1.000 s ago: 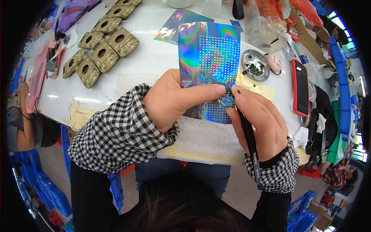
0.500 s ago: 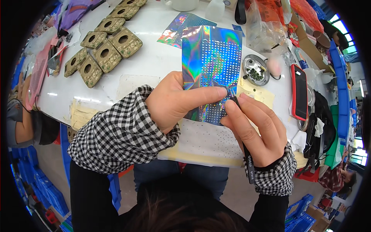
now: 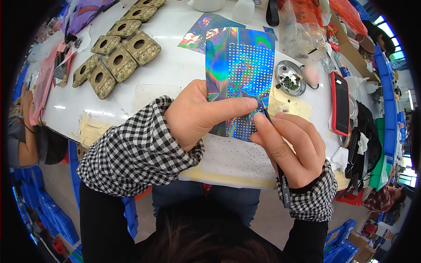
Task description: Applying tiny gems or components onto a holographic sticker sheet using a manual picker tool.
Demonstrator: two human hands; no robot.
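Observation:
My left hand (image 3: 195, 115) grips a shiny holographic sheet (image 3: 218, 57) with rows of small square dots, its thumb pressed across the front. Black tweezers (image 3: 283, 182) are held in my right hand (image 3: 293, 144), their tips at the sheet just beside my left thumb. Whether the tips pinch anything is too small to tell. Below the sheet, white paper (image 3: 228, 160) speckled with tiny dark dots lies at the table's near edge. A round metal dish (image 3: 290, 78) with small dark green pieces stands to the right of the sheet.
Several camouflage-patterned square pieces with round holes (image 3: 119, 60) lie at the left. A second holographic sheet (image 3: 193, 40) lies behind the held one. On the right are a red-cased phone (image 3: 339, 103), clear plastic bags (image 3: 300, 41) and a black bag (image 3: 369, 140). Another person's arm (image 3: 27, 140) shows at far left.
The held sheet has shifted slightly upward and flexed a little. The tweezers have tilted slightly, their tips still beside my left thumb. Both hands keep their holds.

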